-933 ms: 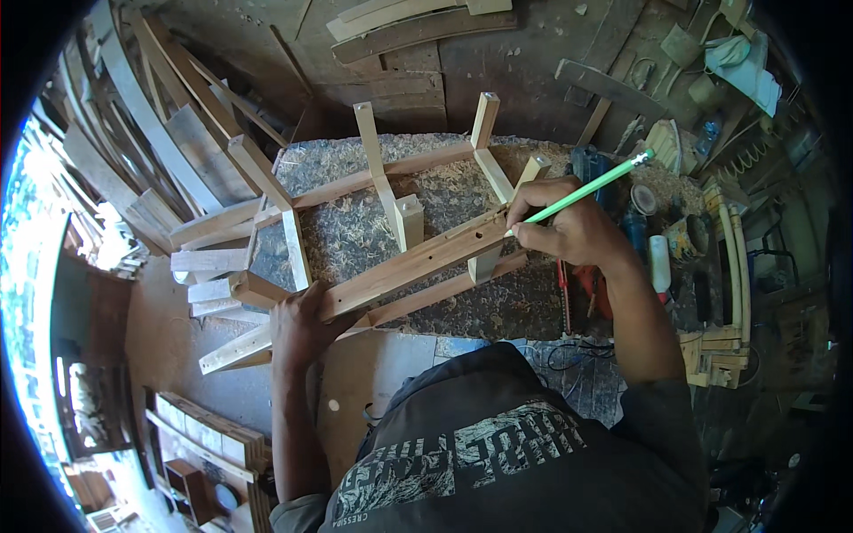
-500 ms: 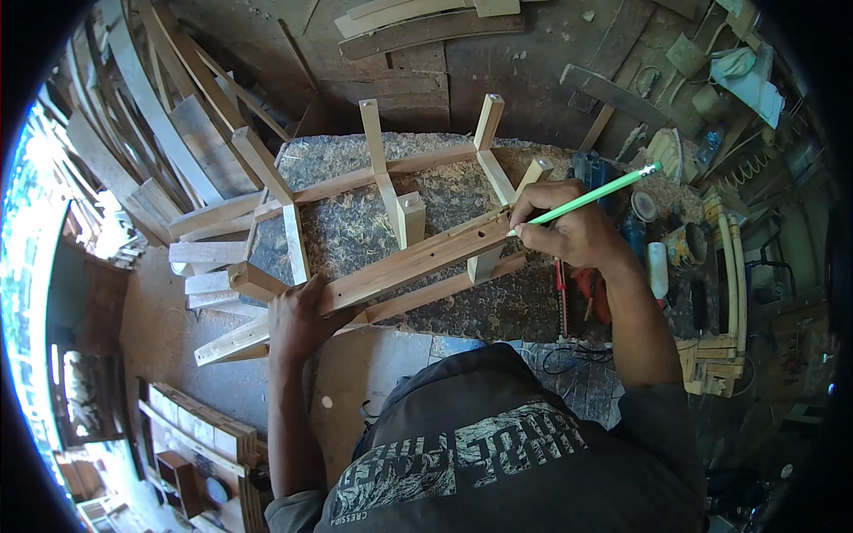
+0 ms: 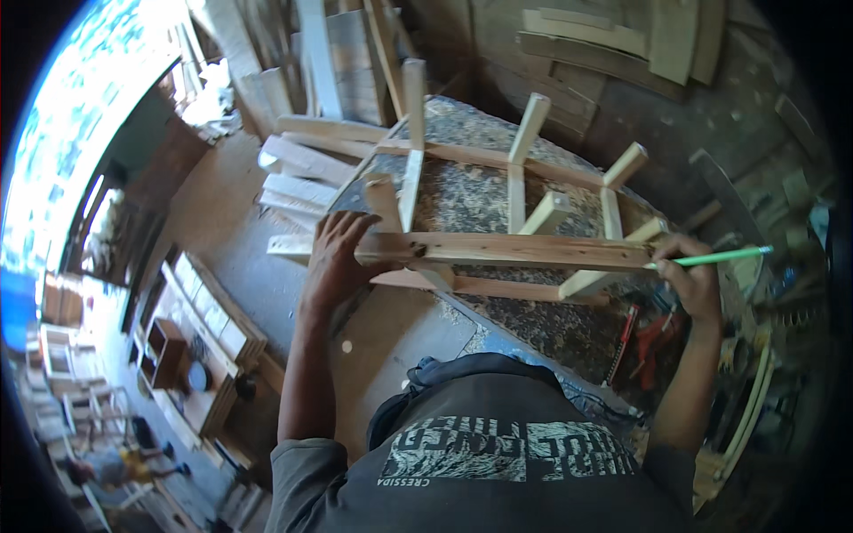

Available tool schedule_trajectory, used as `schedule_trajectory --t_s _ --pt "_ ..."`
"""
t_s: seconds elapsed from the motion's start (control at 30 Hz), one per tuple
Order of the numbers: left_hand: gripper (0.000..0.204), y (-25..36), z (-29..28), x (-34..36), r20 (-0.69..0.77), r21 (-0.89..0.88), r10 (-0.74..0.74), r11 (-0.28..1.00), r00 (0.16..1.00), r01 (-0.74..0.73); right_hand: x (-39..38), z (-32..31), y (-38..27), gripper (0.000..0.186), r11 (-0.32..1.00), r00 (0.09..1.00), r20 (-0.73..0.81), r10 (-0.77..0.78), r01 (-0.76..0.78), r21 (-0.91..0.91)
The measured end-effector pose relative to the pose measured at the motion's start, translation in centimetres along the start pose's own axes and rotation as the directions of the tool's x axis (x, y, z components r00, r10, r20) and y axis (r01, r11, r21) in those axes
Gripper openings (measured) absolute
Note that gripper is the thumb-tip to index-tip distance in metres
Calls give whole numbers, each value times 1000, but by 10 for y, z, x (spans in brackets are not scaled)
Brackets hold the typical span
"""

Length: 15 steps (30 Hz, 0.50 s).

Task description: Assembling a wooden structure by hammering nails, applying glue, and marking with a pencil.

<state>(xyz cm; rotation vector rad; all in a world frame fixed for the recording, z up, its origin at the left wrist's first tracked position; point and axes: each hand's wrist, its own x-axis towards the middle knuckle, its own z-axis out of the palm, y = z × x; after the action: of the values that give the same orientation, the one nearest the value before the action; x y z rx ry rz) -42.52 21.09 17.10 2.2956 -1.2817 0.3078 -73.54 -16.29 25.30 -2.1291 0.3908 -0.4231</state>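
Note:
A long squared wooden beam (image 3: pixel 524 250) with dark holes near its left end lies roughly level across a pale wooden frame (image 3: pixel 480 286). My left hand (image 3: pixel 333 262) is at the beam's left end, fingers spread above it and thumb along its near side. At the other end, my right hand (image 3: pixel 693 280) pinches a green pencil (image 3: pixel 724 257), its tip side close to the beam's end. Several short posts, such as a far post (image 3: pixel 530 129), stand up from the frame. The frame rests on a bench top (image 3: pixel 462 120) strewn with shavings.
Red-handled tools (image 3: pixel 656 342) lie on the bench near my right forearm. Boards (image 3: pixel 302 191) are stacked left of the bench, and more planks lean behind. Low on the left, a slatted wooden piece (image 3: pixel 213 315) is on the floor, with a person (image 3: pixel 115 466) farther off.
My view has turned, so the scene has swung round. The left hand's fingers have lifted and spread at the beam's end. The right hand with the pencil is now at the beam's right end.

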Motion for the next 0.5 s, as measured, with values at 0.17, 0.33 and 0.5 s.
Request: schedule_trajectory --t_s 0.17,0.33,0.5 --pt "53 -45 3 -37 -47 -29 -135 991 990 133 20 33 -25 12 997 998 -50 39 -36 71" --pt "48 -57 22 -49 -176 -70 -130 990 976 119 66 155 -78 13 959 945 166 -283 273 80" --pt "47 -62 28 -46 -193 -101 -113 990 975 95 94 233 -72 11 959 924 258 -281 261 107"
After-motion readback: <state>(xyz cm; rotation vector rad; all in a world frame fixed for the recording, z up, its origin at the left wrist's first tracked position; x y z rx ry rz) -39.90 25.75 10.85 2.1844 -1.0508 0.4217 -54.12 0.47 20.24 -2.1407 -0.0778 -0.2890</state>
